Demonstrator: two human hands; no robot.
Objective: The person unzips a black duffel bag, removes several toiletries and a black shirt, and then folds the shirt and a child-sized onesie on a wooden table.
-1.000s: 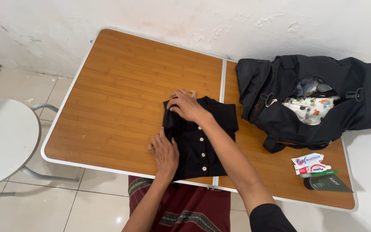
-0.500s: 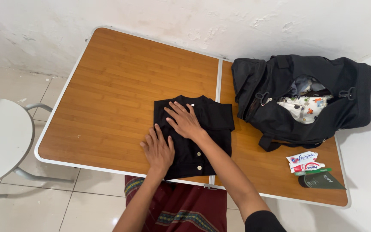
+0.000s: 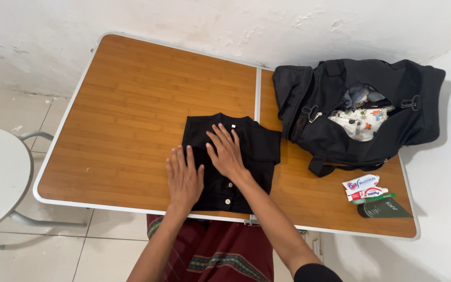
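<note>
the folded black button shirt (image 3: 246, 151) is being pressed flat on the wooden table (image 3: 131, 115) by open left hand (image 3: 185, 179) and open right hand (image 3: 226, 151), fingers spread, nothing gripped.

Plain home room: folding table (image 3: 131, 99), tiled floor (image 3: 43, 245) (peeling white wall (image 3: 184, 21)).

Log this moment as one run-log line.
left hand: flat on black shirt | right hand: flat on shirt | shirt: folded on table | black bag: open, right
</note>
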